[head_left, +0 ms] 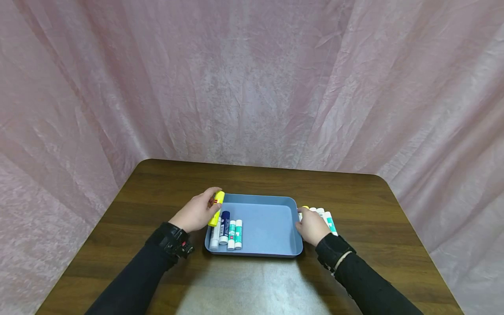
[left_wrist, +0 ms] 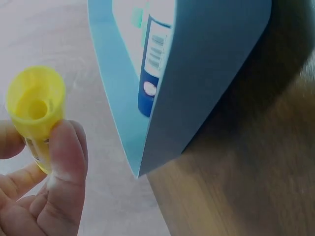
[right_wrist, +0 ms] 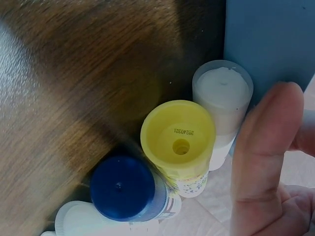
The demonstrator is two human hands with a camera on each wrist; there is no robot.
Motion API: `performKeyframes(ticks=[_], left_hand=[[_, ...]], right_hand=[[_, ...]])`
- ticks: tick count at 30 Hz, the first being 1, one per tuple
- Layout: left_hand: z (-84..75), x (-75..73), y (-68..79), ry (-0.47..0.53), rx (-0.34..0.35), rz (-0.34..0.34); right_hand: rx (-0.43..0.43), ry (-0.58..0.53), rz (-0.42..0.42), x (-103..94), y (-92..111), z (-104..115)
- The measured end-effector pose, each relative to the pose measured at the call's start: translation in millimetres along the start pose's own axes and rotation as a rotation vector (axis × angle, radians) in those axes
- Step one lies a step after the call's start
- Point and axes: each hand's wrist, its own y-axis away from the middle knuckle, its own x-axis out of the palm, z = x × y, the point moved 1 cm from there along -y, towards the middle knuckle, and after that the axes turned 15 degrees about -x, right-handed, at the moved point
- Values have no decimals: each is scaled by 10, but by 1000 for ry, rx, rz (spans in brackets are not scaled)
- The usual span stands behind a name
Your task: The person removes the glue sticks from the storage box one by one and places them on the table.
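Observation:
Above the tray's left edge, my left hand (head_left: pixel 198 211) pinches a yellow glue stick (head_left: pixel 217 208) between thumb and fingers; its hollow end shows in the left wrist view. The blue tray (head_left: pixel 271 225) holds several glue sticks at its left: a whitish one (head_left: pixel 214 238), a dark blue one (head_left: pixel 224 227) and two white-and-teal ones. My right hand (head_left: pixel 315 227) is at the tray's right rim, thumb extended beside a translucent-capped glue stick (right_wrist: pixel 224 91). A yellow glue stick (right_wrist: pixel 179 137) and a blue-capped glue stick (right_wrist: pixel 123 189) lie just beyond.
The tray stands on a brown wooden table (head_left: pixel 165 183). White-and-teal glue sticks (head_left: pixel 330 222) lie right of the tray, partly hidden by my right hand. A pink curtain (head_left: pixel 252 87) hangs behind the table.

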Motion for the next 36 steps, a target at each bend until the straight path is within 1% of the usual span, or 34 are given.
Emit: performKeyframes(ticks=[7,12,16,21,26,31,36], left_hand=[[88,-91,-40,13,6,-23],[193,-123,-131,-7,-20,-36],[279,-128,-200,-25,-54,-29],[353,-92,-283,-48,-107,12],[404,-21,-373,-116,-158,36],[441,42,-447,-169,-164,50],[444,75,-461,-192,-178,84]], right_hand=[[13,-16,5,-7,8,15],[18,-21,7,-6,3,12],[7,-20,3,-12,5,12],[6,-17,-1,-5,5,11],[13,-11,8,-3,-1,7],[17,-11,14,1,4,7],[10,-11,7,-6,1,7]])
